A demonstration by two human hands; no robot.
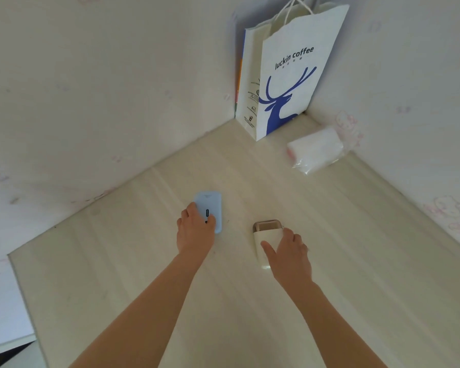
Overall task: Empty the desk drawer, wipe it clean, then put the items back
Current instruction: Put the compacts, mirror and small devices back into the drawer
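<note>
A flat light-blue device [213,201] with a small dark slot lies on the pale wooden desk top [133,274]. My left hand [195,231] lies over its near end, fingers curled round its edges. To the right stands a cream device with a gold top [266,231]. My right hand [287,252] grips its near side, thumb on the left face and fingers round the right. The drawer is out of view.
A white paper bag with a blue deer print [284,75] stands in the far corner against the walls. A clear plastic packet [315,150] lies to its right by the wall. The desk's left edge [19,282] drops off near the lower left.
</note>
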